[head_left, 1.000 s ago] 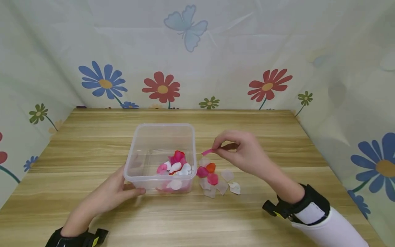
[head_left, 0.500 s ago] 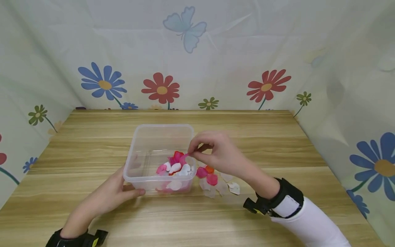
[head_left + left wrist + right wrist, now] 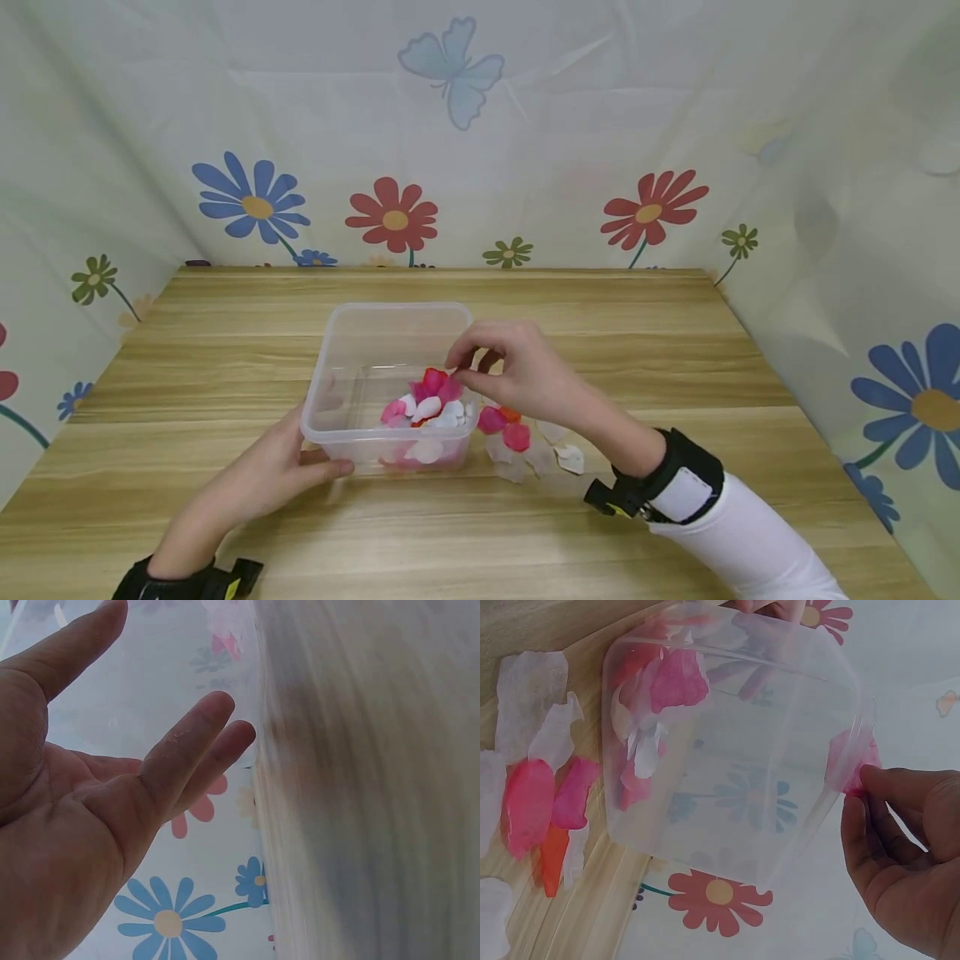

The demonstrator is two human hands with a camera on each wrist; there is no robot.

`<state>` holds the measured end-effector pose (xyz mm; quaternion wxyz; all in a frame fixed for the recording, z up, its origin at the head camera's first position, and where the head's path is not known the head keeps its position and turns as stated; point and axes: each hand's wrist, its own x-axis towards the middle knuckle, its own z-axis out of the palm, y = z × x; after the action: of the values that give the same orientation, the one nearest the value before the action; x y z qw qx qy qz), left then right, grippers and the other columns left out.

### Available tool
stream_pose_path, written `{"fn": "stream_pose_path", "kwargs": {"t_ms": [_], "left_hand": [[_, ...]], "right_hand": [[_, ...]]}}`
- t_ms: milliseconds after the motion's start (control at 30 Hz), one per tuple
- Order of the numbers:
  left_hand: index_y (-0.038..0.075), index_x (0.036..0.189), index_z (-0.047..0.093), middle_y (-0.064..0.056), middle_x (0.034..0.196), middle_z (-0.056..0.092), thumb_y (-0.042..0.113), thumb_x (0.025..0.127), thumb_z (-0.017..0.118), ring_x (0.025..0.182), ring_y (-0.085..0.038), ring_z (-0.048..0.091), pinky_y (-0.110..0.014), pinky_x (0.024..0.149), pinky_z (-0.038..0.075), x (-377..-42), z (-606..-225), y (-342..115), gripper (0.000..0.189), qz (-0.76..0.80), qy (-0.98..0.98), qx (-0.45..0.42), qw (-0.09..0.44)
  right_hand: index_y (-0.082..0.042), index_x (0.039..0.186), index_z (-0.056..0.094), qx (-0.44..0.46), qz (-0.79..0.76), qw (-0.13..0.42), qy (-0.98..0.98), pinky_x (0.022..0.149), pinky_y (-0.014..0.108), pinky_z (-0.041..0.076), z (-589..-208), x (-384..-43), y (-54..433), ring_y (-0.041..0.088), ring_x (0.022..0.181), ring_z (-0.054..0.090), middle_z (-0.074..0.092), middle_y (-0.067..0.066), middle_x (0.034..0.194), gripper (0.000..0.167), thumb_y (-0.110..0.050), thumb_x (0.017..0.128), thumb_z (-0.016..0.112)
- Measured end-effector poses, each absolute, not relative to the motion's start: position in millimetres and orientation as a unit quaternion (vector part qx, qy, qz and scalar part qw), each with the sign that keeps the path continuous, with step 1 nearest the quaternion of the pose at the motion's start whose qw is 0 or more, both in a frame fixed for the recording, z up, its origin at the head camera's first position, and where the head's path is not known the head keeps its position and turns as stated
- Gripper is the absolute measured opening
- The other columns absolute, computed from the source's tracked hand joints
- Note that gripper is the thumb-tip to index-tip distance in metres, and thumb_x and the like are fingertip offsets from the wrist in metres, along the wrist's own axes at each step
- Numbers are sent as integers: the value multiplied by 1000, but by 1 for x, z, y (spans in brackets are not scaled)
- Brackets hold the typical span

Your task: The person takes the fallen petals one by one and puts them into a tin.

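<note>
A clear plastic box (image 3: 390,434) stands on the table, with pink, red and white petals (image 3: 427,407) gathered toward its right side. At the box's left front corner is my left hand (image 3: 273,467), its thumb along the front wall. The left wrist view shows those fingers (image 3: 191,739) extended against the plastic. My right hand (image 3: 517,371) is over the right rim and pinches a pink petal (image 3: 844,754) between thumb and fingertips. From the head, the fingers mostly hide that petal; the right wrist view shows it by the rim.
Just right of the box, loose petals lie on the wooden table (image 3: 225,367): pink ones (image 3: 516,437), an orange one (image 3: 553,859) and several whitish ones (image 3: 570,458), partly under the right forearm. A flower-printed curtain (image 3: 555,125) surrounds the table's back and sides.
My right hand has carried the pink petal leftward from above the loose petals to the box's right rim. The left hand and the box have stayed in place.
</note>
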<state>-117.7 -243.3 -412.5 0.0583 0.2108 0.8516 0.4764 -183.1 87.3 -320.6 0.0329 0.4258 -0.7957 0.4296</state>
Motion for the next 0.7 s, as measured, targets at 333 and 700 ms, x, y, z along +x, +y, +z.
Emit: {"fn": "stream_pose_path", "kwargs": {"t_ms": [333,700], "left_hand": [[19,164,18,-24,152,40,11,86,85,127,-44,52,-51,92,55,-117,-412,-242,104,475,852,214,54],[20,165,15,-25,154,37,11,87,84,130,-46,49,-51,92,55,-117,-412,-242,105,479,850,213,59]], "right_hand": [[-7,101,73,409,423,34,-808,70,30,60,-320,-184,90,13,86,63,70,-2,97,21,1,85,83],[-9,97,71,389,417,42,-821,67,31,56,-324,-187,100,14,81,59,66,-6,90,15,-2,88,81]]}}
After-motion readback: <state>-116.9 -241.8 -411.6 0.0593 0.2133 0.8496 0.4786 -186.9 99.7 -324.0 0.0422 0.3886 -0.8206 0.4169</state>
